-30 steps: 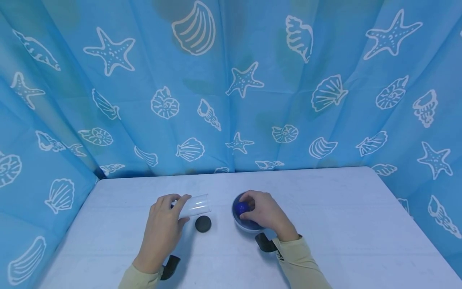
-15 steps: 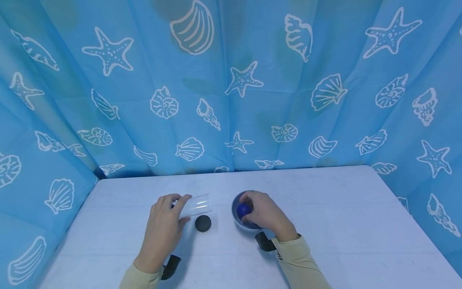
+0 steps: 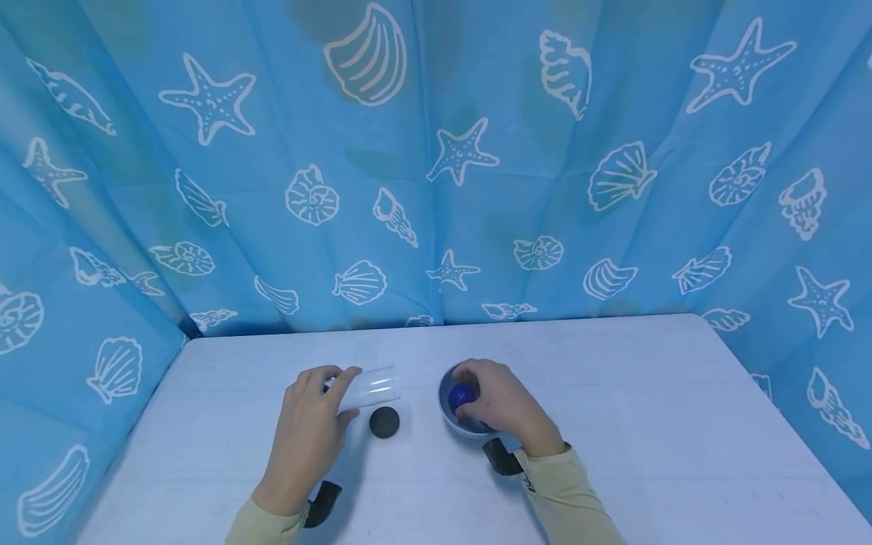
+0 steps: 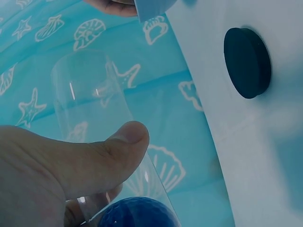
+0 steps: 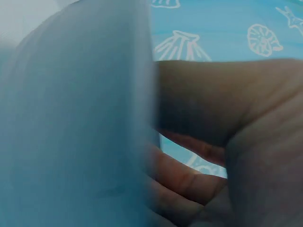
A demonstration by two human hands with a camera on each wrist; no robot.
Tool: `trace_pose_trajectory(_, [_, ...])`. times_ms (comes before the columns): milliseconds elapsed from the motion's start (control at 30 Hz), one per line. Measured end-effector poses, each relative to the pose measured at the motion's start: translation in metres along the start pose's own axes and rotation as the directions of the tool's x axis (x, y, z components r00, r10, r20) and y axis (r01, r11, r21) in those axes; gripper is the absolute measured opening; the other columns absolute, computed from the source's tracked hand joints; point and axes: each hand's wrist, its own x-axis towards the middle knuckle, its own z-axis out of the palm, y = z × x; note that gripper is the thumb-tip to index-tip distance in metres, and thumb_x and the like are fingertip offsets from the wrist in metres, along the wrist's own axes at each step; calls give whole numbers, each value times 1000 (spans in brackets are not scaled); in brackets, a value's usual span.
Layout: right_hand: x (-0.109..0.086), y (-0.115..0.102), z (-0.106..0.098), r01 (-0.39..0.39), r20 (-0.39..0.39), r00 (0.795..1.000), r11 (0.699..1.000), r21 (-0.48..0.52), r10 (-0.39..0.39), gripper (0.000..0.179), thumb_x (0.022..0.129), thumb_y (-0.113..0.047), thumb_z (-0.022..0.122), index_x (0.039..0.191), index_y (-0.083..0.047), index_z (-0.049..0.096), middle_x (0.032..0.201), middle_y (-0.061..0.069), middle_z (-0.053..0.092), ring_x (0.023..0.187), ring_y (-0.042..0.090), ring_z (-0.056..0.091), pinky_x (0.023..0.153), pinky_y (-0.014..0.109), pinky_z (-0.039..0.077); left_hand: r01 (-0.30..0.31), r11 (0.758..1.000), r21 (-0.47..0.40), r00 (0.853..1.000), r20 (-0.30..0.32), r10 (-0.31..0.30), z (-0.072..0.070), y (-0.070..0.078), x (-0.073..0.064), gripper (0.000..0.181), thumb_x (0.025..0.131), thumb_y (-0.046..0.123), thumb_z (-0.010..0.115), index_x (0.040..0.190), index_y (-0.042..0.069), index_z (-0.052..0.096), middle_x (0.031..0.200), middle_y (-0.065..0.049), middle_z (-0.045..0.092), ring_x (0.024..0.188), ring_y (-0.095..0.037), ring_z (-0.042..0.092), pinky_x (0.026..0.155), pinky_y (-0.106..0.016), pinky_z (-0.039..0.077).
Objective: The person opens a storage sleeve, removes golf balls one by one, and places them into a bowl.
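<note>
My left hand (image 3: 306,431) grips a clear tube (image 3: 371,386) lying nearly level, its mouth toward the right. In the left wrist view a dimpled blue golf ball (image 4: 137,213) shows in the tube's near end, below my thumb. My right hand (image 3: 500,401) reaches into a grey-blue bowl (image 3: 450,421). Its thumb and fingers hold another blue golf ball (image 3: 462,395) inside the bowl. The bowl's blurred outer wall (image 5: 75,123) hides the fingertips and this ball in the right wrist view.
A round black cap (image 3: 384,422) lies on the white-covered table (image 3: 647,416), between the tube and the bowl. A blue curtain (image 3: 436,212) with shell prints hangs behind the table and at its sides.
The ball under my right fingers has shifted slightly to the right within the bowl. My left hand and the tube have hardly moved.
</note>
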Motion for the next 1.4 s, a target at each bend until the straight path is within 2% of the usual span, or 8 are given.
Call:
trace_pose_trajectory(200, [-3, -4, -4, 38, -87, 995, 999, 4, -38, 42, 87, -16, 80, 125, -12, 64, 123, 7, 64, 117, 25, 59, 100, 47, 50, -4, 1000, -1, 1000, -9, 4, 0, -1, 0, 63, 72, 8, 91, 129, 11, 65, 117, -18, 62, 111, -36, 55, 97, -53, 46])
trace_pose_trajectory(367, [-3, -9, -2, 66, -192, 979, 998, 11, -62, 43, 89, -19, 78, 128, -10, 63, 126, 9, 63, 119, 26, 59, 101, 46, 49, -6, 1000, 0, 1000, -13, 6, -1, -1, 0, 62, 72, 8, 91, 129, 11, 65, 117, -17, 62, 111, -36, 56, 96, -53, 46])
trace_pose_trajectory(500, [-3, -14, 2, 93, -270, 960, 993, 74, -70, 42, 91, -20, 75, 129, -10, 62, 128, 11, 62, 120, 28, 60, 101, 46, 50, -7, 1000, -2, 1000, -16, 7, -1, -1, -1, 62, 73, 8, 91, 129, 10, 66, 117, -17, 62, 110, -36, 56, 96, -53, 46])
trace_pose_trajectory(633, [-3, -21, 10, 125, -312, 947, 981, 151, -72, 39, 94, -22, 72, 130, -11, 62, 127, 9, 62, 119, 26, 61, 100, 43, 51, -3, 1000, -5, 1000, -16, 3, 0, -1, -1, 62, 72, 8, 91, 129, 11, 66, 117, -17, 62, 110, -36, 55, 96, -53, 46])
trace_pose_trajectory(833, [-5, -29, 18, 186, -322, 942, 947, 260, -96, 35, 95, -20, 71, 128, -10, 63, 125, 8, 64, 117, 24, 62, 99, 38, 52, -2, 1000, 0, 1000, -18, 2, 0, -1, 0, 63, 72, 8, 92, 129, 10, 66, 117, -18, 62, 111, -36, 56, 96, -54, 46])
trace_pose_trajectory(1133, [-7, -35, 24, 168, -312, 948, 928, 331, -60, 34, 96, -22, 70, 127, -11, 64, 125, 8, 64, 116, 24, 63, 96, 36, 54, -5, 1000, -2, 1000, -23, 5, 0, -2, -1, 63, 71, 7, 92, 129, 10, 66, 118, -18, 62, 111, -36, 56, 96, -54, 46])
trace_pose_trajectory(1400, [-6, -36, 27, 190, -271, 960, 886, 424, -76, 37, 98, -24, 68, 131, -9, 62, 125, 9, 66, 114, 23, 65, 94, 34, 55, -12, 1000, -6, 999, -31, 12, 0, -2, -1, 63, 71, 7, 92, 128, 10, 66, 117, -18, 62, 110, -36, 56, 96, -54, 46])
